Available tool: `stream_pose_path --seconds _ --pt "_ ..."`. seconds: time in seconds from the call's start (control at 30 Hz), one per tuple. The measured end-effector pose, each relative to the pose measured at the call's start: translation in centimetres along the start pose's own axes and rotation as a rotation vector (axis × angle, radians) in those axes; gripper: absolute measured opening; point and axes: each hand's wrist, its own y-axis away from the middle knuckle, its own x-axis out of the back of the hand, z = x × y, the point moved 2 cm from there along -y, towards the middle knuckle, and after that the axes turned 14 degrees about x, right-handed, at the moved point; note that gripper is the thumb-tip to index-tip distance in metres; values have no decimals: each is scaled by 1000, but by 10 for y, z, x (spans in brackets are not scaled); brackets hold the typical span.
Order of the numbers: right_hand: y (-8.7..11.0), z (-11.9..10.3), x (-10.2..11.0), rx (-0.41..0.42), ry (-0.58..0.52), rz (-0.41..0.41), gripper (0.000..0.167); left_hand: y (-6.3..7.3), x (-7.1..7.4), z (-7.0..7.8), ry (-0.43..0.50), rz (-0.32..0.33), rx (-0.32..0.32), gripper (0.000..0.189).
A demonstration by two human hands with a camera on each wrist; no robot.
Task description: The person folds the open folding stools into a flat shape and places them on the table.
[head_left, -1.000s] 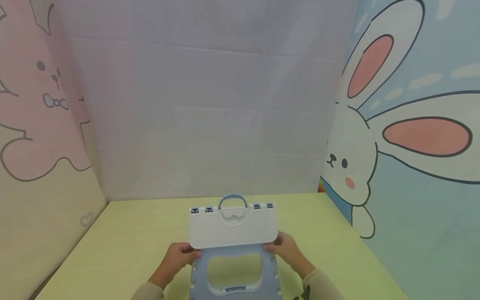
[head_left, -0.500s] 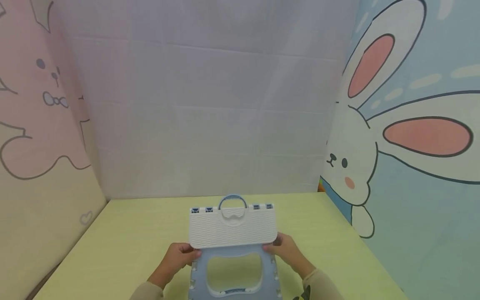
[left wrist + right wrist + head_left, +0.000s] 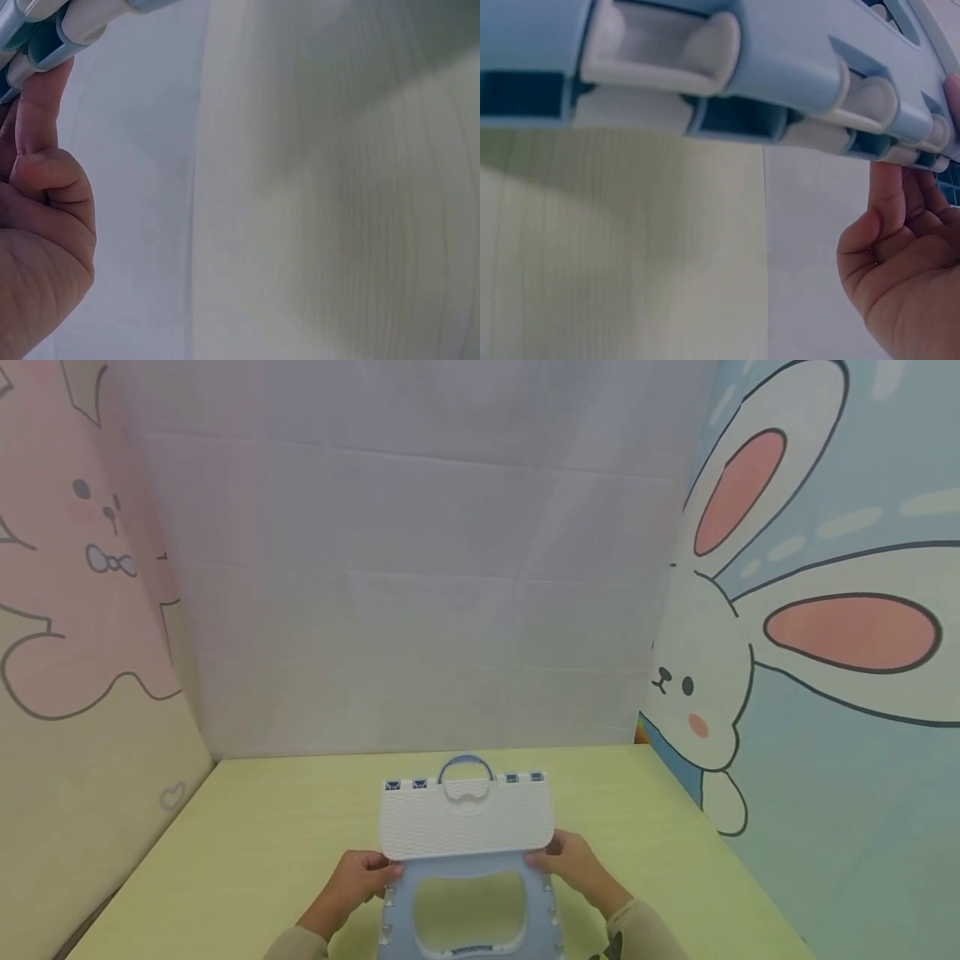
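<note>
A folding step stool (image 3: 467, 820) with a white woven-textured panel, a blue lower panel and a blue carry handle is at the bottom middle of the head view. My left hand (image 3: 356, 882) grips its left side just below the white panel, thumb on the blue front. On the opposite side my right hand (image 3: 576, 865) holds it the same way. The left wrist view shows only a corner of the stool (image 3: 56, 45) above the curled fingers. In the right wrist view, the stool's hinged edge (image 3: 765, 82) crosses the top, with fingers behind it. The stool's lower end is cut off.
A pale yellow wood-grain tabletop (image 3: 270, 827) spreads under and around the stool. A white sheet (image 3: 420, 610) hangs behind it. Cartoon-printed walls stand to the left (image 3: 82, 610) and right (image 3: 847, 777).
The stool's top edge and handle have dropped slightly in the head view, and the white panel looks tilted a little farther back. Both hands keep their hold and have shifted slightly lower.
</note>
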Motion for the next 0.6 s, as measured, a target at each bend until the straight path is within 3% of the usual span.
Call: stream_pose_path --seconds 0.6 --pt "5 6 -3 -9 13 -20 54 3 -2 0 27 -48 -4 35"
